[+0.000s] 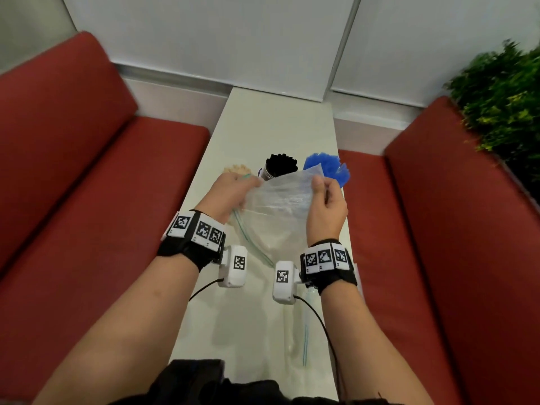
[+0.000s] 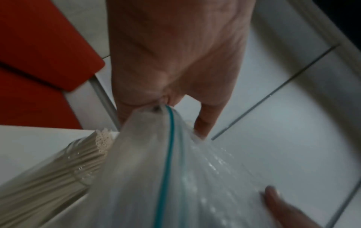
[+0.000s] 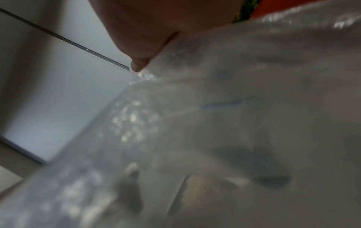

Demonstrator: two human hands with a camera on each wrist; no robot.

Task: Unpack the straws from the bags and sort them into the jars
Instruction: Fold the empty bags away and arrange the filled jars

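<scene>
While three bunches of straws already stand near the far end of the surface (image 1: 271,124), the sorting looks close to finished — a judgement from how things lie. From left to right there are the pale beige straws (image 1: 237,169), in a clear jar (image 2: 78,155) as the left wrist view shows, then the black straws (image 1: 281,165) in their jar, then the blue straws (image 1: 327,166), whose container is hidden behind the bag. The left hand (image 1: 230,195) pinches the zip edge of a clear bag (image 1: 280,206), the teal seal line running out from between its fingers; the right hand (image 1: 325,204) pinches the opposite upper corner, fingers curled on the plastic. The bag is held up between them, just in front of the jars, and appears empty, though blur in the wrist views leaves that unsure. A second flat bag (image 1: 295,331) lies on the near part of the surface, beneath the right wrist, also seemingly emptied. What remains is probably only setting the bags aside.

The surface is a narrow white table running away from the person — a red bench (image 1: 73,159) flanks its left edge, another red bench (image 1: 438,229) its right. Pale wall panels (image 1: 204,39) close the far end, and a green plant (image 1: 502,92) stands at the far right.
</scene>
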